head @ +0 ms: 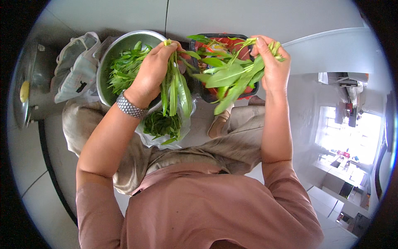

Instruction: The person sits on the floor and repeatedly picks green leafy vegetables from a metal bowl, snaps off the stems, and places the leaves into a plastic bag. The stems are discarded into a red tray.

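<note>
My left hand (157, 70) grips a small bunch of leafy green stems (174, 90) at their tops, its leaves hanging down. Beneath it stands a round metal basin (103, 67) with a heap of greens (127, 68) inside. In my right hand (273, 62) is a larger bunch of long-leaved greens (236, 76), held by the cut ends. These leaves spread over a black-rimmed bin (256, 90) with a red lining, partly hiding its contents. Between my legs lies a clear plastic bag (186, 124) holding more greens (163, 124).
A pale cloth bag (77, 67) leans left of the basin. Farther left, a yellow object (24, 91) rests beside metal ware too distorted to name. A smooth pale panel (329, 51) rises on the right. My shoe (219, 123) is near the bin on the tiled floor (108, 15).
</note>
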